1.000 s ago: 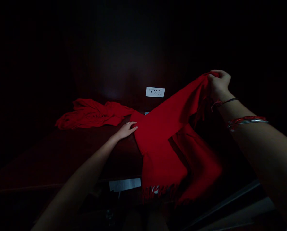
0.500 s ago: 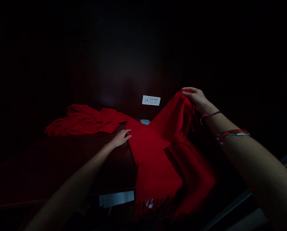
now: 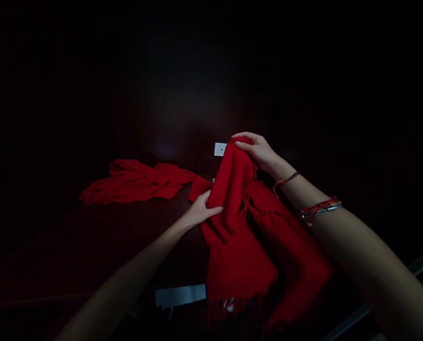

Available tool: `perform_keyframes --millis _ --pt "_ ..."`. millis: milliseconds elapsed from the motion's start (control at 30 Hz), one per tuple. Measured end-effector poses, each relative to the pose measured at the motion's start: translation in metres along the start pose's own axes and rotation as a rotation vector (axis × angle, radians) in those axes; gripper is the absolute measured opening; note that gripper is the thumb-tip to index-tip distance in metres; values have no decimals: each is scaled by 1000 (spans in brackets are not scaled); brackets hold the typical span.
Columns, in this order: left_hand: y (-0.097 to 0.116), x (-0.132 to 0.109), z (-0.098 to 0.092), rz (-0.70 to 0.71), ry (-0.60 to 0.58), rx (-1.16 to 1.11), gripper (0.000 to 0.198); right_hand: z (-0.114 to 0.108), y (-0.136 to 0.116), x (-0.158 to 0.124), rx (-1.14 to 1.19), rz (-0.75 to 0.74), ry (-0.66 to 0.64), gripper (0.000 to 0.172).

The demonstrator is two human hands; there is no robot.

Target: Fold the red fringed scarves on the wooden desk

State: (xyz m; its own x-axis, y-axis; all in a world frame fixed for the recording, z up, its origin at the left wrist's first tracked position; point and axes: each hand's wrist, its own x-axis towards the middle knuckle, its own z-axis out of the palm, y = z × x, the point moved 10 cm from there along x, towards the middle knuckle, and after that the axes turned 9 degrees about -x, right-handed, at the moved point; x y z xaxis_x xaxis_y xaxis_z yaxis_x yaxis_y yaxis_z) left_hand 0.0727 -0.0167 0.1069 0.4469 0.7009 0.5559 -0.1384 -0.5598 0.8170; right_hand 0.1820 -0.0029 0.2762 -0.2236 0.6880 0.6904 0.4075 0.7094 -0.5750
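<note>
A red fringed scarf (image 3: 242, 251) lies over the dark tabletop, with its fringe hanging past the front edge. My right hand (image 3: 256, 148) pinches a raised part of it between thumb and fingers, lifting the fabric into a gathered fold. My left hand (image 3: 199, 209) is at the left side of that fold, thumb across the front of the cloth and fingers partly hidden behind it. To the left lies a second bunch of red cloth (image 3: 140, 182), crumpled; whether it joins the scarf cannot be made out.
A white wall socket (image 3: 220, 149) is partly covered by the lifted cloth. The dark tabletop (image 3: 126, 241) stretches left, its front edge low in view. Below that edge shows a pale flat panel (image 3: 181, 296). The surroundings are very dark.
My right hand has carried the lifted fabric leftward, across the socket. My left hand, which lay on the scarf's left edge, has shifted slightly right and now closes on the fold.
</note>
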Motion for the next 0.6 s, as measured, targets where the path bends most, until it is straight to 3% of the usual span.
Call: perform_keyframes --millis 67,167,233,300,433,533,600 --pt "2 3 -24 -18 112 -11 54 -9 21 -4 -42 32 54 24" --pt "12 2 -92 39 436 20 45 -12 58 -17 -99 160 81 19" --pt "18 -4 -130 54 593 126 40 2 82 -27 -96 258 32 15" --pt "23 -11 -151 16 669 370 34 26 98 -35 -75 304 -21 14" --pt "28 -25 -159 -178 687 947 38 80 110 -43 68 333 -65 10" --pt "24 -32 -157 -315 675 1151 49 117 115 -49 272 403 -101 10" --pt "12 -28 -147 -370 585 1195 56 130 118 -54 383 452 -87 11"
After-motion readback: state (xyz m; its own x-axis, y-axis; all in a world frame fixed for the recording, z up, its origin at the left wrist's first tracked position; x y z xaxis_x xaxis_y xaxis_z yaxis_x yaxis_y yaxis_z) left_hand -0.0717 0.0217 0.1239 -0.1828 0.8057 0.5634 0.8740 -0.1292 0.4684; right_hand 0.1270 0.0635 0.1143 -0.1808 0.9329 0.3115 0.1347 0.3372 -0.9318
